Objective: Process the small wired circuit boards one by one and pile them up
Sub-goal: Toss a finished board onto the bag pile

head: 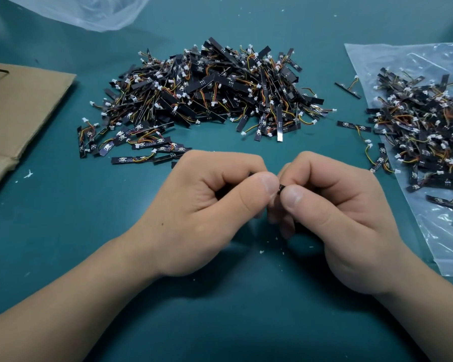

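Left hand [207,205] and right hand [343,220] met above the desk [63,244], thumbs and curled fingers pinching one small dark board [281,188] between them; the heap of boards [209,92] lay beyond, well apart

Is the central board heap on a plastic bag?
No, the central heap of black wired circuit boards lies straight on the teal tabletop, left of the clear plastic bag.

An electronics assembly workbench: heaped wired circuit boards [209,92] on green mat [63,231].
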Demonstrator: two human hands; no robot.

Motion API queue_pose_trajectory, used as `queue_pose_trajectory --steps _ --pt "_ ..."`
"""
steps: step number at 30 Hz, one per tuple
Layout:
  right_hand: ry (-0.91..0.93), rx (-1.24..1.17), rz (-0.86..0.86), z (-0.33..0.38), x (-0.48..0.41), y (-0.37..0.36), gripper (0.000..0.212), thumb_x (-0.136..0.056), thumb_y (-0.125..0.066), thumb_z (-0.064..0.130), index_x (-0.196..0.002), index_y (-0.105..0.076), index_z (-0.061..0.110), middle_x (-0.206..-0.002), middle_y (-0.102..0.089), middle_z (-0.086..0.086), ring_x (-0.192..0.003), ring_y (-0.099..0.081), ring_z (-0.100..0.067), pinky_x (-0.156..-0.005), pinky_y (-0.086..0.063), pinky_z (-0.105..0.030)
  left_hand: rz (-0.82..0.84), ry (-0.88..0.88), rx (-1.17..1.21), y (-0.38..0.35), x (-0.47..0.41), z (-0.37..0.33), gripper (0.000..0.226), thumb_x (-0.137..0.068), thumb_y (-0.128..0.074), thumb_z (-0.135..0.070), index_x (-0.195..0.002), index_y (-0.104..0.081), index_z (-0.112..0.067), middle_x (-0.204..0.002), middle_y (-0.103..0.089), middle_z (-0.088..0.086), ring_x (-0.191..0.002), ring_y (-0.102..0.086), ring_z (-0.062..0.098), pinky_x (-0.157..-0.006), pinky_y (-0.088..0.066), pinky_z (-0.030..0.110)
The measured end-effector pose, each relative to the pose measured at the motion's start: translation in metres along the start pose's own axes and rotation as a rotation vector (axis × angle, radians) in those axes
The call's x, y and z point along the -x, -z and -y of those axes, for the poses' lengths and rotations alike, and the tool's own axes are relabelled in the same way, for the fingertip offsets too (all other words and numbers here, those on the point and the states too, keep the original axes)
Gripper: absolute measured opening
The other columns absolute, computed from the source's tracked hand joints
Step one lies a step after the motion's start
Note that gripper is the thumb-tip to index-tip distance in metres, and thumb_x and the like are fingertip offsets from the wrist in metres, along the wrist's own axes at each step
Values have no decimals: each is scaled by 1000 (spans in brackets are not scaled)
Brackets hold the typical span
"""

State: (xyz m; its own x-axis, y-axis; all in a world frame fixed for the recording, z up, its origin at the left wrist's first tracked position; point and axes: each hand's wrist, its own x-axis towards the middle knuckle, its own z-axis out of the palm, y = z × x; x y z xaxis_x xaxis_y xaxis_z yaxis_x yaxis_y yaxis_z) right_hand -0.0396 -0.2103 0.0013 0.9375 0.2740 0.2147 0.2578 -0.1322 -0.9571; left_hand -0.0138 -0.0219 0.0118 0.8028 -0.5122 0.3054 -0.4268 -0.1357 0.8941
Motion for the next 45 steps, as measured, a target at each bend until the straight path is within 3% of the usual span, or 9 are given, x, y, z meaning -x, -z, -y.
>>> queue_pose_trajectory --steps 6,11,17,26,31,35,41,43,45 --pt "11 -10 -27 0 0 1 17 -93 -57 27 -80 -66 21 -71 -68 -11 -58 -59 -30 -52 -48 -44 -3 -16 10 0 0 -2 32 -100 -48 -20 -70 -57 -26 -65 -59 -17 -59 -50 3 -61 -37 13" --pt "9 -25 -83 -2 0 0 18 -93 -59 29 -80 -67 20 -68 -65 -16 -54 -56 -33 -48 -45 -49 -137 -27 -57 -3 -1 2 18 -99 -56 -27 -83 -57 -18 -66 -53 -22 -54 -40 5 -53 -33 15" --pt "-1 1 -73 -3 -1 0 16 -93 -58 28 -80 -66 23 -73 -69 -9 -58 -60 -24 -53 -48 -40 -149 -11 -1 -3 -3 5 18 -98 -65 -18 -82 -58 -21 -63 -55 -25 -52 -38 0 -53 -31 9" --pt "14 38 -98 -5 1 0 18 -96 -60 31 -83 -66 20 -70 -66 -13 -55 -58 -31 -49 -47 -50 -180 -2 40 -2 -3 6 20 -97 -67 -22 -80 -60 -18 -61 -52 -13 -51 -35 1 -51 -29 10" --pt "20 50 -109 -4 1 0 19 -95 -61 30 -81 -63 16 -64 -63 -4 -49 -54 -28 -46 -43 -43 -190 6 60 -1 -1 8 20 -96 -68 -23 -80 -63 -12 -61 -49 9 -51 -35 4 -50 -29 12" --pt "-9 14 -87 -2 0 -2 22 -94 -58 33 -78 -60 19 -63 -61 -7 -50 -52 -29 -47 -43 -43 -214 2 82 -1 -1 7 19 -94 -70 -23 -79 -64 -14 -60 -50 3 -51 -35 4 -49 -28 13" --pt "15 72 -72 -4 0 -2 41 -97 -50 31 -61 -50 13 -51 -49 -5 -47 -43 -25 -48 -34 -30 -323 -7 -98 -1 -1 9 31 -102 -51 -33 -87 -70 -14 -64 -58 -1 -54 -48 16 -52 -35 27" --pt "73 -43 -225 -3 -1 -1 32 -104 -54 31 -75 -59 20 -55 -51 -1 -45 -43 -26 -47 -35 -27 -413 3 -204 2 -1 11 33 -102 -44 -27 -89 -71 -13 -65 -56 4 -59 -51 23 -56 -38 33" --pt "81 -154 -366 -2 -5 0 20 -103 -50 41 -108 -62 26 -64 -58 1 -43 -45 -22 -44 -36 -24 -438 75 -332 4 -2 12 21 -90 -48 -16 -90 -69 -19 -69 -57 -2 -63 -51 18 -59 -37 31"
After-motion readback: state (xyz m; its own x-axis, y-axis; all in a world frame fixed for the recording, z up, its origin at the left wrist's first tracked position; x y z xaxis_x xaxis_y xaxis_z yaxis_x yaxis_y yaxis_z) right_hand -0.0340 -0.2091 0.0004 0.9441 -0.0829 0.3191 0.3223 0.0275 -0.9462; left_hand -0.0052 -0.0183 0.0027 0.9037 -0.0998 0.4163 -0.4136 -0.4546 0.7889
